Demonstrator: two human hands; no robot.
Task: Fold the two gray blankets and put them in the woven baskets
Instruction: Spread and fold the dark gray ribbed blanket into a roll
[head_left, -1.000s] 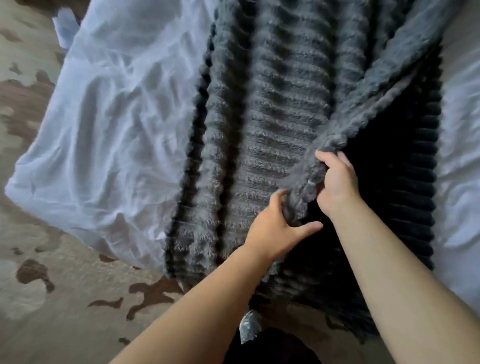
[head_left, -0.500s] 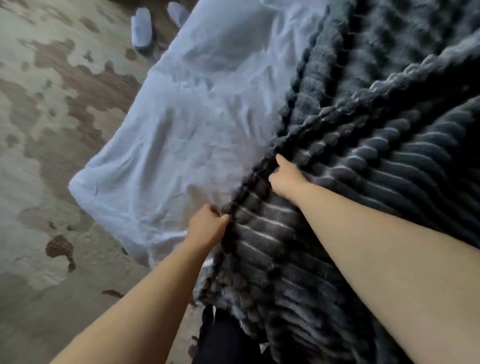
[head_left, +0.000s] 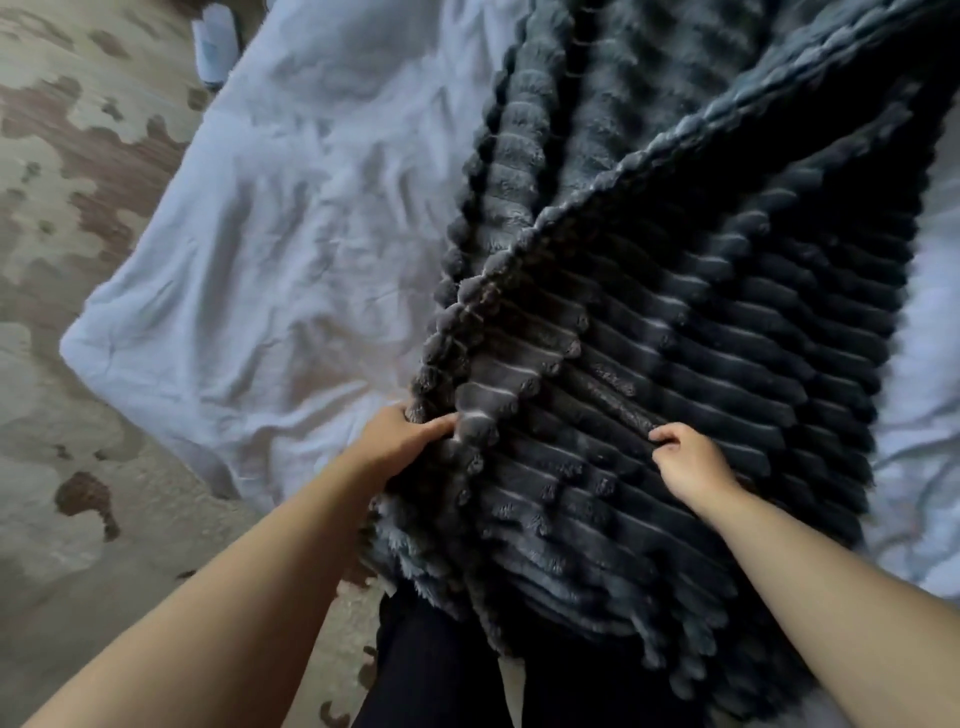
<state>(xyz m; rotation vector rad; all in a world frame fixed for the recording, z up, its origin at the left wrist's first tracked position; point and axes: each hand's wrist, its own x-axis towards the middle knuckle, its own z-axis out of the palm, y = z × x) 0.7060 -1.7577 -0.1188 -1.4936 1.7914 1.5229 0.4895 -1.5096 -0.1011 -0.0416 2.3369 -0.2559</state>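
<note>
A dark gray ribbed plush blanket (head_left: 675, 322) lies along the bed, with one flap folded diagonally across it and its near end hanging over the bed's edge. My left hand (head_left: 395, 441) grips the blanket's left edge near the folded corner. My right hand (head_left: 685, 462) pinches a rib on the top layer further right. No woven basket is in view, and I can make out only one blanket.
A wrinkled white sheet (head_left: 291, 249) covers the bed, its corner jutting left. The floor (head_left: 67, 519) is beige with brown patches. A white slipper (head_left: 215, 44) lies at the top left. My dark trousers (head_left: 441, 665) show below the blanket.
The two hands have moved apart: the left stays on the left edge, the right has slid to the right across the top layer. The folded flap now lies flatter.
</note>
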